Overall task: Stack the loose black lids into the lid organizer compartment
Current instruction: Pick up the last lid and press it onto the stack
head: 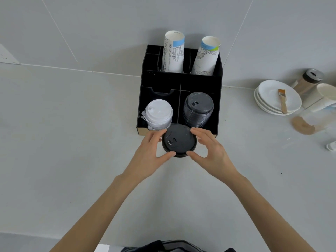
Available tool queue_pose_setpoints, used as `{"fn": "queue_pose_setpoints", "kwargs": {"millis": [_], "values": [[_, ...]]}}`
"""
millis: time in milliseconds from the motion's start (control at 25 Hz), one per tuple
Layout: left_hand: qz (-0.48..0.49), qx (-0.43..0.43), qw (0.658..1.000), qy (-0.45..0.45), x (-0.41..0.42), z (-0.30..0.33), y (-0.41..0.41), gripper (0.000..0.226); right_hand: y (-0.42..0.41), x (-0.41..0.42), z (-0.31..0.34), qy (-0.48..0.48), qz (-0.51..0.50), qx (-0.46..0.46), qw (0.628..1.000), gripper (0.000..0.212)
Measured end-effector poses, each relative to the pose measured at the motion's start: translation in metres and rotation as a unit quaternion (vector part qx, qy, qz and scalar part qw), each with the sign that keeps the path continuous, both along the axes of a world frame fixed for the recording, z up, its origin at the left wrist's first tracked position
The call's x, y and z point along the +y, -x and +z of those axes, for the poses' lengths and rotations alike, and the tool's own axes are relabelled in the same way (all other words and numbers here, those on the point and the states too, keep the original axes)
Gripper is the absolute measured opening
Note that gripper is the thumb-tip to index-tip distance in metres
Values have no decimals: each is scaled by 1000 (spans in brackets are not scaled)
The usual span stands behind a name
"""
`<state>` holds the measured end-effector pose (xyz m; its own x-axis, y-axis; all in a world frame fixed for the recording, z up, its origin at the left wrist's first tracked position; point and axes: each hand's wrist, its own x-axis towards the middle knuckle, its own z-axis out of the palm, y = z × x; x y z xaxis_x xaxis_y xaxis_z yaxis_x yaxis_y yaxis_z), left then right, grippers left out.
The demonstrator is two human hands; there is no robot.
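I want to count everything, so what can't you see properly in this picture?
- Head view: how many loose black lids the left hand and right hand hold; the top one hides any below.
- Organizer back compartments: too dark.
- Cup at right: cut off by the edge.

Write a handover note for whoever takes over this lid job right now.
Left hand and right hand: both grip a round black plastic lid, fingertips on its rim, just in front of the black compartmented organizer.
Done: a stack of black lids already fills the front right compartment.
Beside it, the front left compartment holds white plastic lids.
Left: move the held lid back and right, seat it on the black stack. No other loose black lids visible.
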<state>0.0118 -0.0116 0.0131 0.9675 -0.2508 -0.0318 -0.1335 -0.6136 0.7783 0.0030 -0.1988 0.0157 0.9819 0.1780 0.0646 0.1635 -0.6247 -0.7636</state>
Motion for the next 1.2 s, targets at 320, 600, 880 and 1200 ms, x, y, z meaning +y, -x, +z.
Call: {"fn": "queue_pose_setpoints", "kwargs": {"millis": [320, 600, 880, 1200], "values": [[10, -51, 999, 3, -39, 19, -38, 59, -34, -35, 23, 8, -19, -26, 999, 54], [14, -54, 998, -5, -63, 23, -73, 61, -66, -49, 29, 35, -32, -22, 999, 53], [28, -55, 998, -19, -73, 14, -102, 60, -99, -55, 22, 61, -19, 3, 998, 53], [34, -33, 999, -24, -80, 1, -116, 59, -113, -55, 9, 71, -22, 30, 997, 53]]}}
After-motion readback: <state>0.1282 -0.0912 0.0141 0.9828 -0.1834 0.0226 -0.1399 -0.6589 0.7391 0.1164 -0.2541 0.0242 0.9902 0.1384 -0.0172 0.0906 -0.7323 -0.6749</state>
